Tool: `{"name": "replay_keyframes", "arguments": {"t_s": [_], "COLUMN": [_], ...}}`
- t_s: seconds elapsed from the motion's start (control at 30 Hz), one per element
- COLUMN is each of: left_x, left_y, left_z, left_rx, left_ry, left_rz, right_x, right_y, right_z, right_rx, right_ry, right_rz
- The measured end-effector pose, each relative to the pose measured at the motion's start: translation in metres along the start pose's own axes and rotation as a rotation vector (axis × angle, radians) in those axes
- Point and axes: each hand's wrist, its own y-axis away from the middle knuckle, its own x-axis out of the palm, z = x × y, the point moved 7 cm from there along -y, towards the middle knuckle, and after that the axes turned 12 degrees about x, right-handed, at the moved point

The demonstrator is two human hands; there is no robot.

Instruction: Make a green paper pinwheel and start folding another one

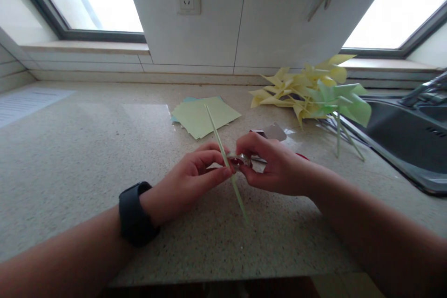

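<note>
My left hand (190,177) is closed, pinching a thin pale green straw (215,131) between thumb and fingers. The straw slants from the paper stack down toward the counter's front. In my right hand (279,167), closed just beside it, is a small shiny metal tool (243,159). Its near end meets the straw at my left fingertips. The tool's exact kind is too small and partly covered to make out. A dark watch (138,214) sits on my left wrist.
Square paper sheets (206,116), pale yellow over blue, lie beyond my hands. Several yellow paper pinwheels (279,91) and a green pinwheel (352,102) lie at the back right, next to the steel sink (394,135). A printed sheet (31,100) lies far left on the speckled counter (87,149).
</note>
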Motion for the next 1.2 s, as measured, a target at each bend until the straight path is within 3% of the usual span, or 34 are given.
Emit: {"name": "replay_keyframes", "arguments": {"t_s": [0.43, 0.67, 1.2], "left_x": [0.001, -0.001, -0.002], "left_y": [0.005, 0.004, 0.004], "left_z": [0.017, 0.009, 0.010], "left_rx": [-0.122, -0.079, -0.094], "left_ry": [0.462, 0.267, 0.247], "left_rz": [-0.173, -0.114, -0.123], "right_x": [-0.013, -0.010, -0.011], "right_y": [0.000, 0.000, 0.000], "right_z": [0.002, 0.004, 0.001], "right_rx": [-0.043, -0.028, -0.025], "right_ry": [-0.021, -0.017, -0.063], "right_rz": [-0.187, -0.163, -0.174]}}
